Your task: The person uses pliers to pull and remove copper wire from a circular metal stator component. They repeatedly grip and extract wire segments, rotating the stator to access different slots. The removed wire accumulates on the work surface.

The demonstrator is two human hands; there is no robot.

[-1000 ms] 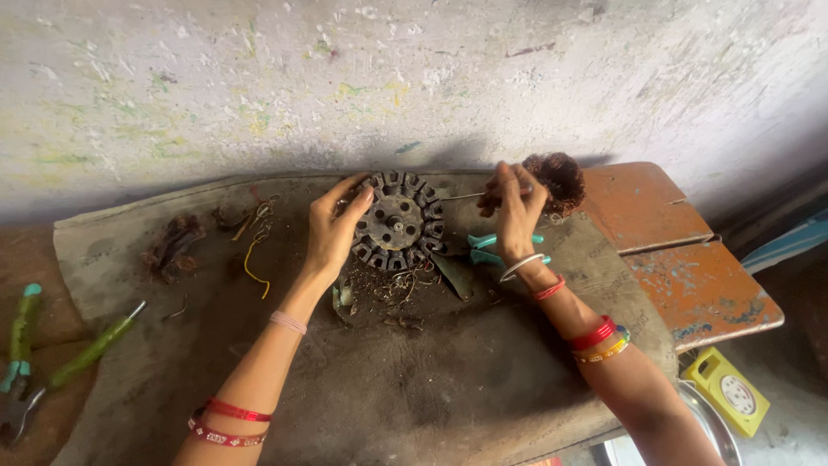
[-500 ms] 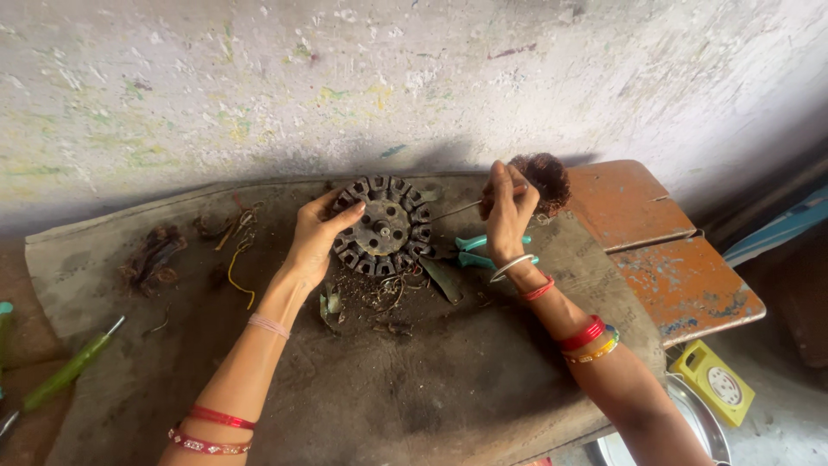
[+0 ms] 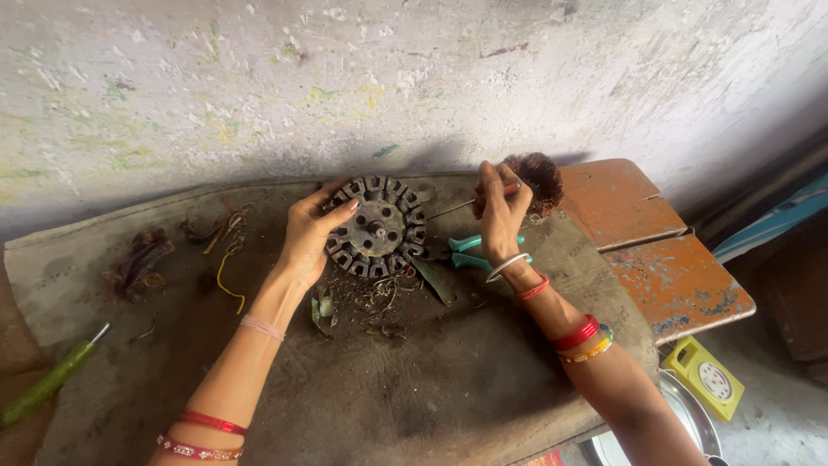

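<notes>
Slotted stator core lain flat on worn mat, edge cupped at 9 o'clock by left hand, fingers curled, thin tool pinched in right hand at 3 o'clock, tip touching core rim.

One view only, from the head, looking steeply down and forward at the counter from close above. It faces the wall, which fills the top third. Both forearms enter from the bottom edge, and the hands sit near the frame's middle. The counter's right end and some floor show at right.
</notes>
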